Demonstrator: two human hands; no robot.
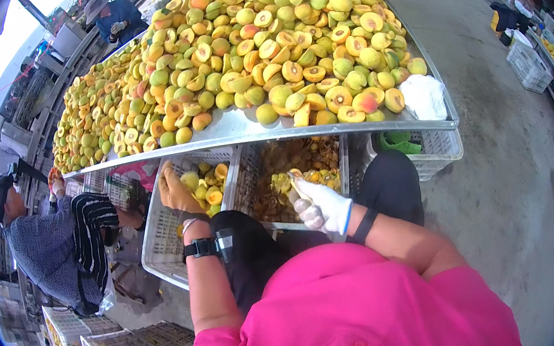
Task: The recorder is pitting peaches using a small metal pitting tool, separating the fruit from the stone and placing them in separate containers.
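Note:
My left hand (179, 191), in a tan glove, is over the left side of a white plastic crate (155, 256) that holds yellow peach halves (211, 191). Its palm side faces away, so I cannot see whether anything is in it. My right hand (323, 208), in a white glove, is closed around a small hand tool (297, 178) whose tip points up and left. Below that hand is another crate (247, 180) with peach pits and yellow scraps (325, 177). Above both crates slopes a metal table (241, 123) heaped with cut peaches (282, 44).
A white bundle (425, 98) lies at the table's right corner. Beneath that corner, a crate (438, 151) holds something green. A seated co-worker (55, 244) is at my left; another person (116, 21) is beyond the table. More crates (142, 340) stand behind at lower left.

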